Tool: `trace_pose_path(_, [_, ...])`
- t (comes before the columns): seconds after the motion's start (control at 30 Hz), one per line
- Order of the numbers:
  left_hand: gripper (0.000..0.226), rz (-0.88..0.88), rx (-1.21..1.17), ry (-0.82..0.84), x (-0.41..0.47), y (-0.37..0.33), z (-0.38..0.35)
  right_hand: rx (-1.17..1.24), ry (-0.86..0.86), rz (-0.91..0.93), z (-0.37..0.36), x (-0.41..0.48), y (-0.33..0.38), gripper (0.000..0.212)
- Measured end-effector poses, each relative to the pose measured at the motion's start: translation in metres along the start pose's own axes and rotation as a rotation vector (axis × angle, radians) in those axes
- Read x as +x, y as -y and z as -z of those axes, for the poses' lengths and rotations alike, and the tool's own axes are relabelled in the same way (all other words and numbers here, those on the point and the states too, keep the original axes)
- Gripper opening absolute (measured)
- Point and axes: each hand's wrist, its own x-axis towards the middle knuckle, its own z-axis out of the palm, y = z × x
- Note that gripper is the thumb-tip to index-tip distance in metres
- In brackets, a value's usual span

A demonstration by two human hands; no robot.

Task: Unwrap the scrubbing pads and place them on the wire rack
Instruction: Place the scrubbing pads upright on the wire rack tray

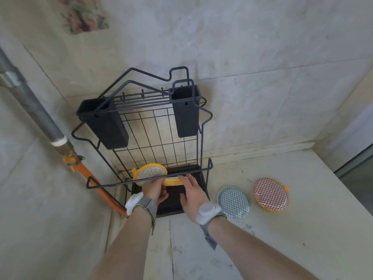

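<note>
A black wire rack stands in the corner of the pale tabletop, with two dark plastic holders hung on it, one on its left side and one on its right. Four scrubbing pads show. The left hand has its grip closed around a silver, orange-edged pad just inside the rack's front rail. A second orange pad lies beside it, under the fingertips of the right hand, whose grip is loosely spread, holding nothing firmly. Right of the rack, on the tabletop, lie a blue pad and a pink pad, both in shiny wrap.
</note>
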Motion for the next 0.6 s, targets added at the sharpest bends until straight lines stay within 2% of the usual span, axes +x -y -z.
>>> trace_pose_path(0.13, [0.014,0.018,-0.098,0.059,0.011,-0.002,-0.003,0.052,-0.025,-0.004,0.003,0.017,0.006,0.053])
trace_pose_path(0.2, [0.026,0.013,-0.130,0.084,0.014,-0.004,-0.003,0.069,-0.031,0.016,0.006,0.028,0.011,0.049])
trace_pose_path(0.3, [0.036,-0.047,-0.070,-0.043,0.020,0.001,0.004,0.016,0.030,-0.018,0.006,0.041,0.016,0.043])
trace_pose_path(0.4, [0.040,-0.163,0.024,-0.139,0.025,-0.004,0.014,-0.059,0.098,0.028,0.004,0.054,0.017,0.054])
trace_pose_path(0.5, [0.076,-0.364,0.187,-0.243,0.024,-0.013,0.021,-0.100,0.125,0.019,0.006,0.060,0.019,0.057])
trace_pose_path(0.6, [0.050,-0.449,0.385,-0.245,0.019,-0.013,0.025,-0.115,0.102,0.014,0.009,0.059,0.019,0.057])
